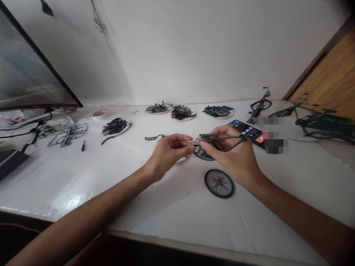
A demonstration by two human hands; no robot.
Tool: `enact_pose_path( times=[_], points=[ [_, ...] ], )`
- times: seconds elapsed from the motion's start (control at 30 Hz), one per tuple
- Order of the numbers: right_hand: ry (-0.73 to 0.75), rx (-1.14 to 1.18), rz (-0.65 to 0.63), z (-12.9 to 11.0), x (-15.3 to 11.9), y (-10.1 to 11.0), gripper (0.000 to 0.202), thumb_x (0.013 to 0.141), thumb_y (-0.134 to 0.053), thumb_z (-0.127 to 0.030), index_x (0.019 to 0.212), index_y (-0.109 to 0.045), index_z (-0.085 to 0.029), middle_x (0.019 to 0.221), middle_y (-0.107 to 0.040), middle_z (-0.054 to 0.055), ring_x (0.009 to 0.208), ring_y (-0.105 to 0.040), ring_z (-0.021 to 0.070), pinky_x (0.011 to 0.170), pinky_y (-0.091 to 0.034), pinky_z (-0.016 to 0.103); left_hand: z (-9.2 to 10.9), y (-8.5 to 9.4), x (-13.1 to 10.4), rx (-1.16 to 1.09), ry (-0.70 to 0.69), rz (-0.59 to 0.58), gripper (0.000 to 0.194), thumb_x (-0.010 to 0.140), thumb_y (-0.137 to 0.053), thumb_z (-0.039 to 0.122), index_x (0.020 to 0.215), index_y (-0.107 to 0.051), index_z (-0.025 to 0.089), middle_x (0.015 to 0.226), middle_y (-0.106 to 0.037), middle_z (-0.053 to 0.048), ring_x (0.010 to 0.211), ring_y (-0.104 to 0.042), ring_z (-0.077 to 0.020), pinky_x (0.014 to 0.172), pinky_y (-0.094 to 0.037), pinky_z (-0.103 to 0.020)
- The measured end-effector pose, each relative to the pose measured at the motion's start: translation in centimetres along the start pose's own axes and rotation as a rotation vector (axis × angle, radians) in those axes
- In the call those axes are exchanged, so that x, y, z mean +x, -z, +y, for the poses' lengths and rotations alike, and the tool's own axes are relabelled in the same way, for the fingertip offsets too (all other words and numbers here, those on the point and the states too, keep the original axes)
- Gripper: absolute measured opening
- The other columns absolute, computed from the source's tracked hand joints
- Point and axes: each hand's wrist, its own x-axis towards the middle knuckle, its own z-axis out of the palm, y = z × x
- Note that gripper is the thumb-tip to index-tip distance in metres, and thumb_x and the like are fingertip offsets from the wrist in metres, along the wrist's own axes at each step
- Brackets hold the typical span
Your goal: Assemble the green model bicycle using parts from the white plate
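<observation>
Above the middle of the white table [172, 210], my right hand [231, 151] is closed around a green model bicycle frame [224, 138], whose long tubes point right. My left hand [173, 151] pinches a small silvery part [195, 143] at the frame's left end, and the fingertips of both hands nearly meet there. Just below the fingers shows a dark spoked wheel [203, 153], partly hidden by my right hand. Nearer the front, a green-rimmed wheel [219, 183] lies flat. A small green curved part [152, 138] lies left of my left hand.
Plates of bicycle parts [115, 126] stand along the back. Green sprues [69, 134] and a small dark tool [83, 146] lie left, near a monitor [30, 62]. A phone [246, 130] and two assembled model bicycles [318, 118] are at the right.
</observation>
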Motion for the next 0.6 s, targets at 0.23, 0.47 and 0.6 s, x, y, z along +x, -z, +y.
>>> enact_pose_path(
  times=[0.23,0.47,0.6],
  points=[
    [0.043,-0.066,-0.016,-0.09,-0.32,0.07,0.026,0.077,-0.080,-0.032,0.091,-0.061,-0.024,0.084,-0.075,0.003,0.073,-0.074,0.0213,0.056,-0.059,0.029,-0.20,0.02,0.09,-0.050,0.076,0.003,0.035,0.077,-0.079,0.018,0.108,-0.062,0.013,0.080,-0.067,-0.001,0.071,-0.058,-0.0087,0.070,-0.043,-0.025],
    [0.066,-0.073,-0.016,-0.15,-0.37,-0.01,0.025,0.076,-0.081,-0.029,0.091,-0.061,-0.025,0.087,-0.075,0.001,0.078,-0.074,0.0189,0.064,-0.060,0.027,-0.15,-0.30,0.02,-0.044,0.075,-0.016,0.028,0.081,-0.074,0.016,0.106,-0.063,0.011,0.084,-0.064,-0.002,0.073,-0.056,-0.0078,0.071,-0.042,-0.024],
    [0.082,-0.072,-0.020,-0.06,-0.42,0.00,0.025,0.076,-0.081,-0.029,0.091,-0.061,-0.025,0.087,-0.075,0.002,0.079,-0.074,0.0205,0.069,-0.061,0.031,-0.30,-0.25,-0.04,-0.051,0.073,-0.028,0.026,0.081,-0.073,0.015,0.105,-0.064,0.012,0.082,-0.063,-0.001,0.073,-0.056,-0.0080,0.071,-0.042,-0.024]
  ],
)
